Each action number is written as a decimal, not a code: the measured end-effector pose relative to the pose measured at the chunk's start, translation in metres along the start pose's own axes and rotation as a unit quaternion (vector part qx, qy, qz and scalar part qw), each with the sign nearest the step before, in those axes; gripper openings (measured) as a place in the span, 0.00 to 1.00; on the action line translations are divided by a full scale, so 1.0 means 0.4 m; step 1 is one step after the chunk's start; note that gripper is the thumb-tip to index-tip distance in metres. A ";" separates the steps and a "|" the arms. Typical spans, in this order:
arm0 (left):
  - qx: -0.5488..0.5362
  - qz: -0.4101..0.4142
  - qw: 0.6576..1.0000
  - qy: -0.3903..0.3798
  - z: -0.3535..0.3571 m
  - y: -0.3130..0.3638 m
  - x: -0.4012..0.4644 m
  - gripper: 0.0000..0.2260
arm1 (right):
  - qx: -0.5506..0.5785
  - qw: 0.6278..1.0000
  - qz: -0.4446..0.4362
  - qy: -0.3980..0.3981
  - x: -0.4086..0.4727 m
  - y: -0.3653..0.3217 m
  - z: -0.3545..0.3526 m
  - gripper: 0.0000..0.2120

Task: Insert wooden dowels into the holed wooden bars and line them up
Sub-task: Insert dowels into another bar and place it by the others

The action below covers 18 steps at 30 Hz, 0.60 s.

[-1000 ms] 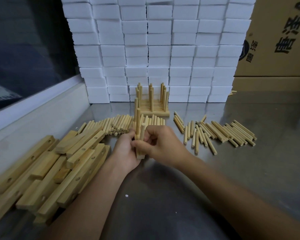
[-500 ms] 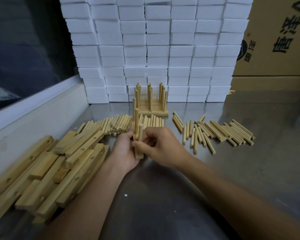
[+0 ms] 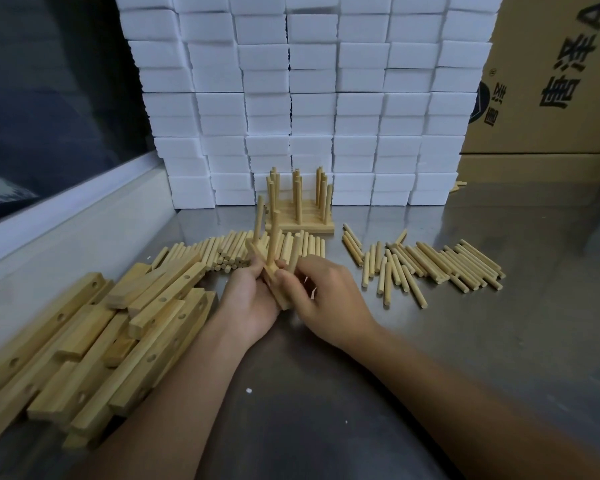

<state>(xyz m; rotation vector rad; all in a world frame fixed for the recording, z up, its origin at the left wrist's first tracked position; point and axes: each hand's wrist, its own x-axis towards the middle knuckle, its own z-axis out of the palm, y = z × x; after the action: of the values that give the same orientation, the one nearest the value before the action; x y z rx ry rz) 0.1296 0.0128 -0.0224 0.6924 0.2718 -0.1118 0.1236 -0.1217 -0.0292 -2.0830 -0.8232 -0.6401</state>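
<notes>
My left hand [image 3: 253,299] is gripping the pale holed wooden bar [image 3: 272,284] tilted while my right hand [image 3: 326,299] is pinching a short round wooden dowel [image 3: 294,254] beside it, presumably for insertion.

Pale, matt, unvarnished wood makes up the dowels [image 3: 426,268] and the holed bars [image 3: 84,341]. The table [image 3: 499,341] is dull-sheened grey metal. White foam-like blocks [image 3: 326,98] look matt; the box [image 3: 551,81] is brown cardboard.
</notes>
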 end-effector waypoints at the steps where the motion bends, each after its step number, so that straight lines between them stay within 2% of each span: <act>1: -0.007 0.002 1.000 -0.002 -0.001 -0.001 0.001 0.17 | -0.007 1.000 0.010 0.013 0.003 0.003 -0.001 0.16; 7: 0.002 0.030 0.999 -0.015 -0.002 -0.009 0.007 0.19 | -0.020 0.994 0.078 0.070 0.025 0.037 -0.024 0.15; 18: 0.006 0.080 0.997 -0.022 0.001 -0.018 0.016 0.19 | -0.023 0.990 0.135 -0.037 0.038 0.075 -0.049 0.11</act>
<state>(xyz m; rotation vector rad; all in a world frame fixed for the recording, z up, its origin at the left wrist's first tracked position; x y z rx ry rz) 0.1346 0.0070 -0.0283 0.7212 0.1726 0.0244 0.1527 -0.1469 -0.0225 -2.2204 -0.5559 -0.4415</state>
